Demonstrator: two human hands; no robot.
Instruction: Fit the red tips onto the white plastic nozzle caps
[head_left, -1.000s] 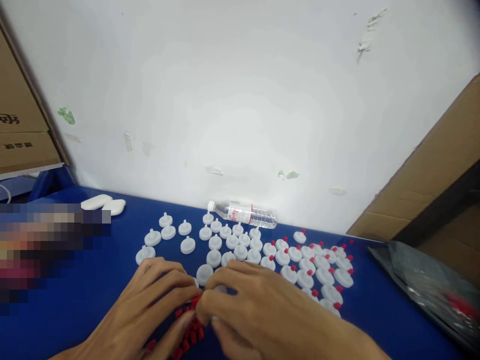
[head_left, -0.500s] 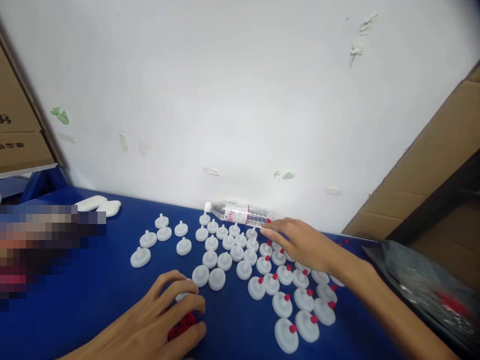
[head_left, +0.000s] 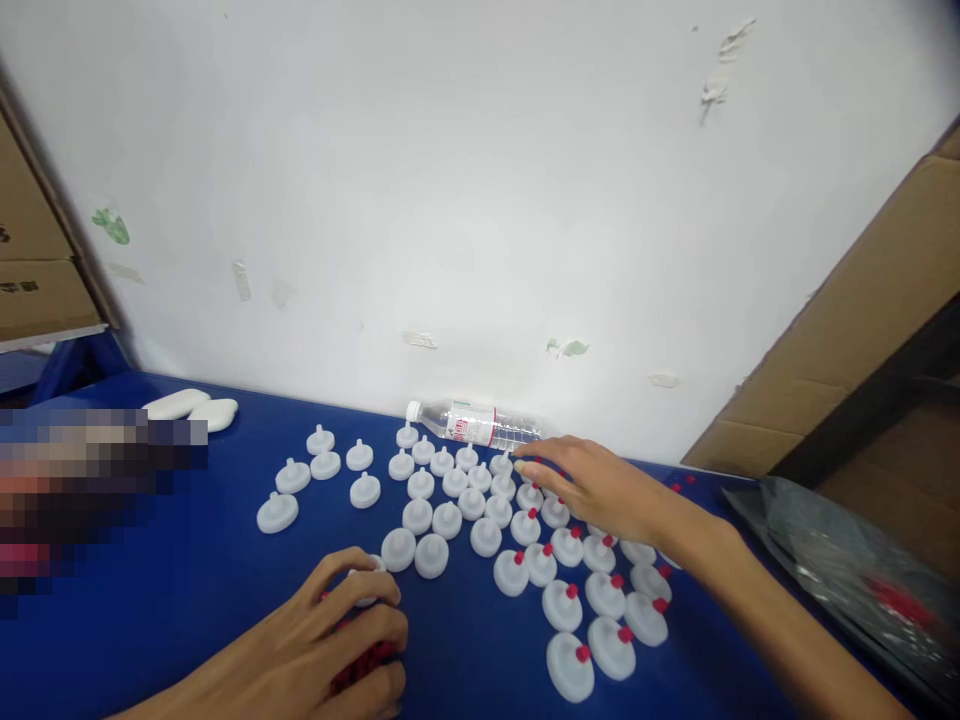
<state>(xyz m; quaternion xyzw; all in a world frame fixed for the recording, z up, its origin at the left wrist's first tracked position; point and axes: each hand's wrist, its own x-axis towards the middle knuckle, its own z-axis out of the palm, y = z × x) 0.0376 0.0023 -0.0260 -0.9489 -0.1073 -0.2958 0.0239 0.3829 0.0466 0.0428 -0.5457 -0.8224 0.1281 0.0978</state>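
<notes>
My left hand (head_left: 341,635) rests low on the blue table, its fingers curled over a handful of small red caps (head_left: 367,665). A white round nozzle lid (head_left: 373,568) shows partly behind its fingertips. My right hand (head_left: 592,485) reaches across from the right, thumb and index finger close together beside the nozzle of a white lid (head_left: 501,464) in the back row. Whatever lies between those fingertips is too small to tell. Below this hand stand several white lids with red caps on their nozzles (head_left: 570,665). Bare-nozzled white lids (head_left: 431,555) stand between the hands.
A clear labelled bottle (head_left: 472,424) lies along the wall (head_left: 480,200). Two white rounded objects (head_left: 214,414) sit at the left, near a blurred-out patch. Cardboard (head_left: 847,300) and a plastic bag (head_left: 817,560) are at the right. Loose red bits (head_left: 690,480) lie near the bag.
My right hand has shifted slightly left, its fingertips closer to a bare nozzle. My left fingers have moved a little over the red caps. The view has shifted slightly.
</notes>
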